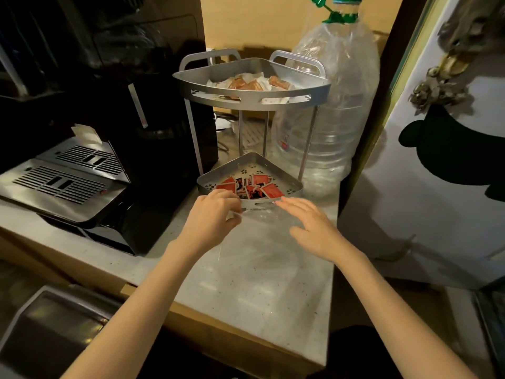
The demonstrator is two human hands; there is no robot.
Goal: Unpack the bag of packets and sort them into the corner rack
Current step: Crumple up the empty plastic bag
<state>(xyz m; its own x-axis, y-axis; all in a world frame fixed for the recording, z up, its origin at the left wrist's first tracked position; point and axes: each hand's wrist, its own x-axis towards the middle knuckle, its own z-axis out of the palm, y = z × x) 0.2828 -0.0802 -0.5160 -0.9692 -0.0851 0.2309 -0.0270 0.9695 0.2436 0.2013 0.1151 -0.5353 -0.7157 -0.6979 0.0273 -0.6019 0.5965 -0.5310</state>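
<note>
**Hands at the rack's lower tier**

A pale speckled counter [254, 291] is seen from above. A black machine [153, 165] is set along its left edge, and a large clear bottle [328, 127] stands at the far right corner. Between them, toward the far edge, a two-tier metal rack [250, 98] is placed. White and brown packets [248, 83] are piled in the top tier; red packets [254, 187] lie in the bottom tier. A clear bag [262, 242], hard to make out, is spread flat on the counter just in front of the rack. The left hand [211, 217] is held at the lower tier's front rim, fingers curled and pinching the bag's edge. The right hand [311, 225] is laid over the bag, fingers straight and spread, tips near the rim.
</note>
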